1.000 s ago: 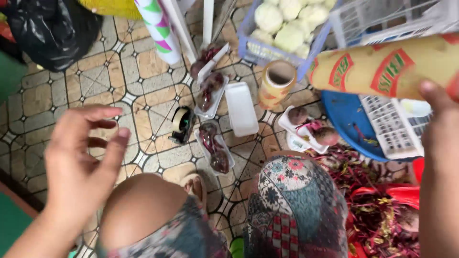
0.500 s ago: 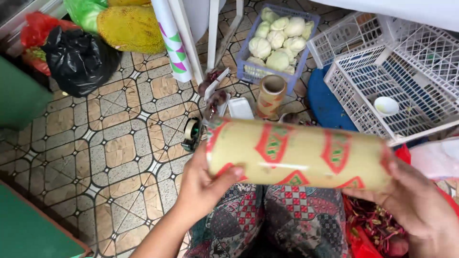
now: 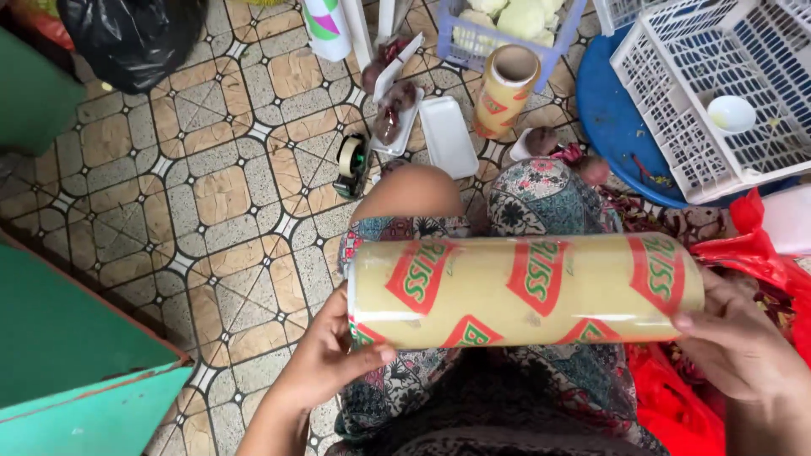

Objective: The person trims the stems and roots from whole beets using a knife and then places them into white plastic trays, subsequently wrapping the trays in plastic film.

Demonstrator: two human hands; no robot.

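Note:
A large roll of clear cling film (image 3: 524, 291) with red and green printed marks lies sideways across my lap. My left hand (image 3: 325, 359) grips its left end, thumb pressed on the underside. At the other end my right hand (image 3: 739, 338) cups the roll, fingers wrapped over its edge. My knees, in patterned cloth (image 3: 541, 198), show just beyond the roll.
On the tiled floor ahead lie white foam trays (image 3: 448, 135) with dark red produce, a tape dispenser (image 3: 351, 165) and a second upright film roll (image 3: 505, 89). A white basket (image 3: 718, 93) holding a small bowl sits on a blue lid. Red plastic bag at right, green box at left.
The roll has come down from in front of me onto my lap, and both hands now hold its ends. The view has tilted down towards my knees.

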